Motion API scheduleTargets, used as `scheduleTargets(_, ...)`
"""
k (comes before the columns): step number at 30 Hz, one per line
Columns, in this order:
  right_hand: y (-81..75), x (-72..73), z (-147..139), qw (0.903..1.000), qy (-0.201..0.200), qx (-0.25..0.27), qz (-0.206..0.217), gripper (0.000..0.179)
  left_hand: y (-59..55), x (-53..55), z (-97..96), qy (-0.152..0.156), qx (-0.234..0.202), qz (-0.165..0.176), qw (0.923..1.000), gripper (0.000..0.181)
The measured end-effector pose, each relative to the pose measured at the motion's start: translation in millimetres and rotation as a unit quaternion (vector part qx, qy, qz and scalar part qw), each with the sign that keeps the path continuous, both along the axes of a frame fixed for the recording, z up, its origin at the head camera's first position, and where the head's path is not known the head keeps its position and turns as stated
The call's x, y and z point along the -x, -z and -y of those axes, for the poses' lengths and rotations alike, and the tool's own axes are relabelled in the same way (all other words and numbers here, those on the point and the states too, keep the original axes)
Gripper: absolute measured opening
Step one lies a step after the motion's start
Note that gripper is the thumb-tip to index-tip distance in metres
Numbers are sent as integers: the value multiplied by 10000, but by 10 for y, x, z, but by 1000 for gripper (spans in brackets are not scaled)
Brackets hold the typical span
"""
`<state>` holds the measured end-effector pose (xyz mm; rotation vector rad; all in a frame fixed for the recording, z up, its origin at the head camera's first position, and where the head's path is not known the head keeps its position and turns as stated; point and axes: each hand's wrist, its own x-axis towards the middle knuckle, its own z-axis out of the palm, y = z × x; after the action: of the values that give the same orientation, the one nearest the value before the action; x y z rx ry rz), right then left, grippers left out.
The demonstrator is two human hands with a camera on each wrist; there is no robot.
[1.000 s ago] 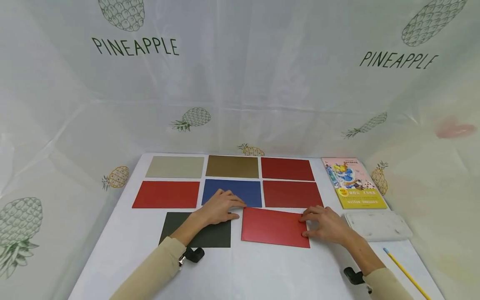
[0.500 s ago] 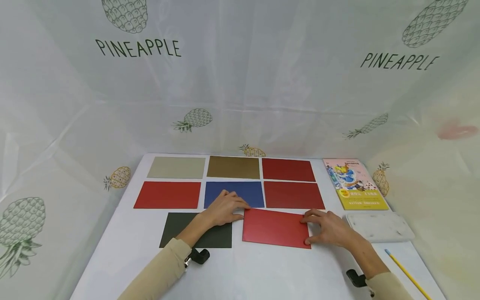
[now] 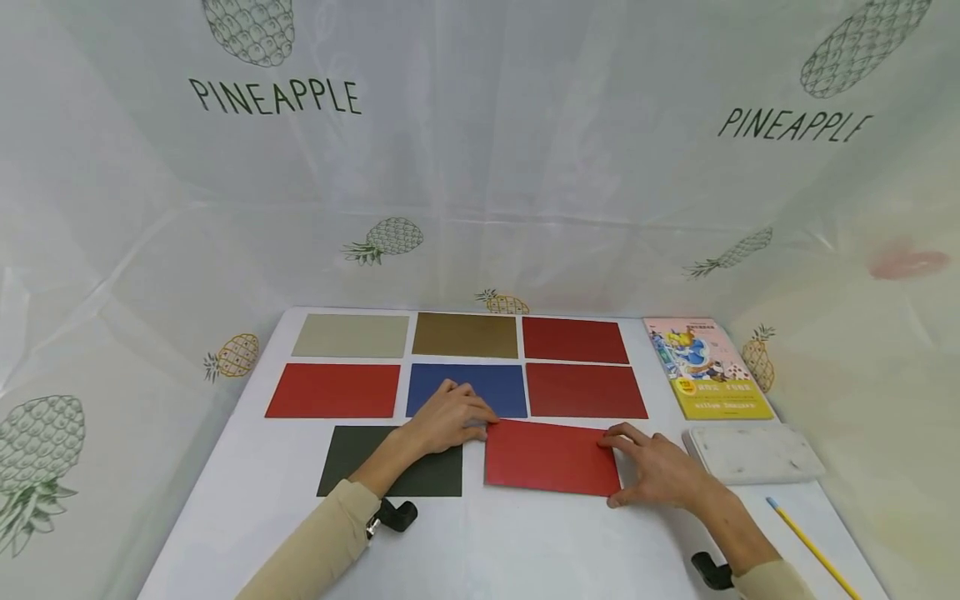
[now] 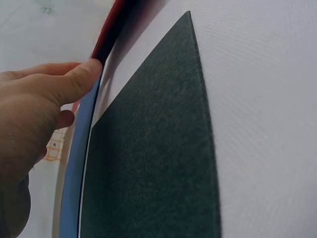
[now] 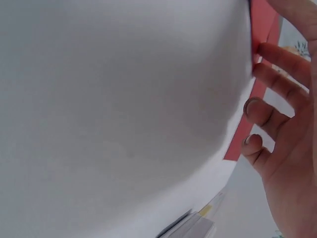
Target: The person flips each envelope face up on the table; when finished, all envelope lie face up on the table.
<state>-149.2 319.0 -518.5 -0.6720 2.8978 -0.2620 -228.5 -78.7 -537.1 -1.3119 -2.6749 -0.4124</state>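
Note:
A bright red card [image 3: 551, 457] lies at the near right of a set of coloured cards. My left hand [image 3: 448, 419] pinches its far left corner; the left wrist view shows thumb and fingertip at the card's dark edge, slightly above the table. The right hand [image 3: 660, 471] holds the right end, with the thumb at the near corner and fingertips on the far part. In the right wrist view its other fingers [image 5: 262, 111] are loosely bent. A dark green card [image 3: 348, 458] lies under my left forearm, which hides part of it. My left hand also covers part of a blue card [image 3: 450, 383].
Beige [image 3: 350, 336], brown [image 3: 465, 335] and dark red [image 3: 575, 340] cards form the back row. Red cards [image 3: 333, 390] [image 3: 585, 390] flank the blue one. To the right lie a book [image 3: 708, 367], a white slab-like object [image 3: 753, 454] and a yellow pencil [image 3: 813, 548].
My right thumb has slid from the red card's right edge down to its near corner. The card has turned slightly, its near edge now more level. My left hand keeps its pinch.

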Motion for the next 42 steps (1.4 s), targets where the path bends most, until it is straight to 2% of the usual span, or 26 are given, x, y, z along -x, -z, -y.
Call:
scheduleTargets(6, -56, -24, 25, 10000, -28, -8, 82, 81, 21, -24, 16, 28, -177, 57, 9998, 32)
scheduleTargets(10, -130, -23, -14, 9966, 64, 606, 556, 66, 21, -24, 19, -98, -356, 330, 9988, 32)
scheduleTargets(13, -187, 4, -64, 9869, 171, 1222, 1035, 53, 3, -25, 10, -270, -611, 533, 9963, 31)
scheduleTargets(16, -230, 36, -100, 9780, 227, 1537, 1389, 44, -9, -32, 1, -386, -825, 616, 9939, 30)
scheduleTargets(25, -405, 51, -95, 9699, 497, 1371, 1951, 32, -1, -81, 23, -309, -912, 741, 9926, 28)
scheduleTargets(32, -541, 64, -90, 9664, 506, 1494, 2031, 29, 26, -113, 72, -233, -987, 821, 9915, 24)
scheduleTargets(37, -625, 86, -97, 9668, 512, 1593, 1932, 23, 61, -122, 106, -272, -1167, 1017, 9876, 29)
scheduleTargets(42, -683, 121, -96, 9676, 664, 1794, 1649, 20, 54, -142, 134, -314, -1421, 829, 9859, 34)
